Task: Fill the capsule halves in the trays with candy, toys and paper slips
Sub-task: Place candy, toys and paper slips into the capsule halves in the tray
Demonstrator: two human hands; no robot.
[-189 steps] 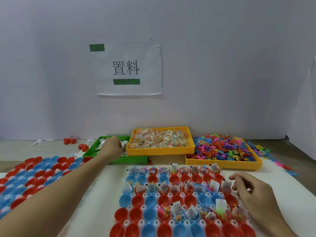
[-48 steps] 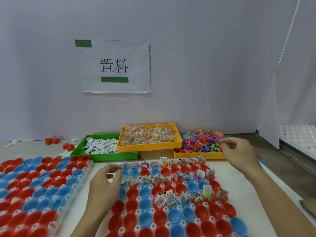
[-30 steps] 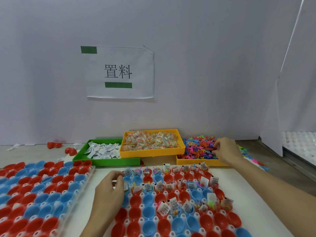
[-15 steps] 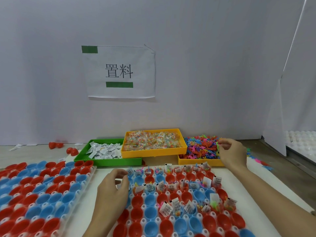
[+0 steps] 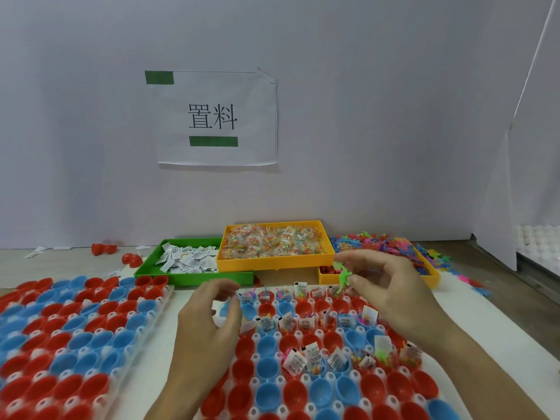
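A white tray (image 5: 306, 343) of red and blue capsule halves lies in front of me; its far rows hold paper slips, candy and small toys. My right hand (image 5: 391, 294) hovers over the tray's far right rows and pinches a green toy (image 5: 344, 275) between thumb and forefinger. My left hand (image 5: 207, 325) is curled over the tray's far left corner; a white paper slip (image 5: 218, 317) seems to sit in its grip, though it is blurred. Behind stand a green tray (image 5: 194, 277) of paper slips, an orange tray (image 5: 272, 265) of candy and an orange tray (image 5: 434, 277) of coloured toys.
A second tray (image 5: 142, 330) of red and blue halves lies on the left. Loose red capsule halves (image 5: 103, 248) sit near the wall, which carries a paper sign (image 5: 216, 116). A white partition (image 5: 497, 192) and a white egg-like tray (image 5: 538, 247) are at the right.
My right hand has come back from the toy tray with a green toy and now hangs over the capsule tray's far rows. My left hand has stayed at the tray's left edge.
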